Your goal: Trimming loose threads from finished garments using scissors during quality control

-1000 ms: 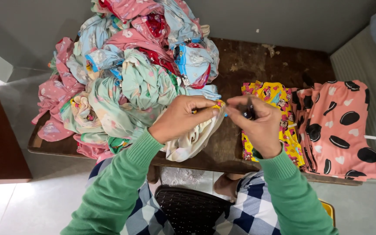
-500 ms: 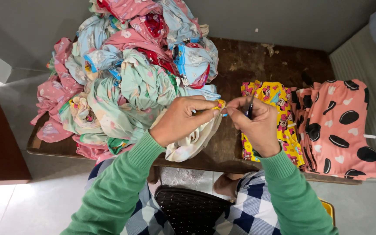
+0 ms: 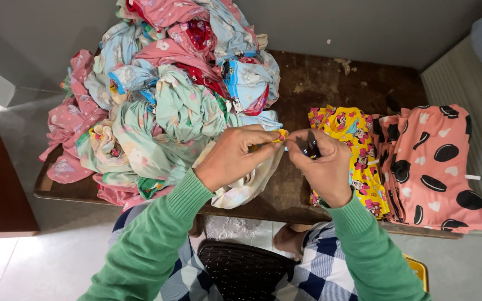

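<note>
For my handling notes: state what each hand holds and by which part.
The left hand pinches the yellow-trimmed edge of a pale garment. The right hand grips a small dark tool near its middle; what kind cannot be told.

I count one loose heap (image 3: 163,95) of garments, two folded stacks, yellow (image 3: 358,150) and pink (image 3: 442,161), on one worktop (image 3: 330,83).
</note>
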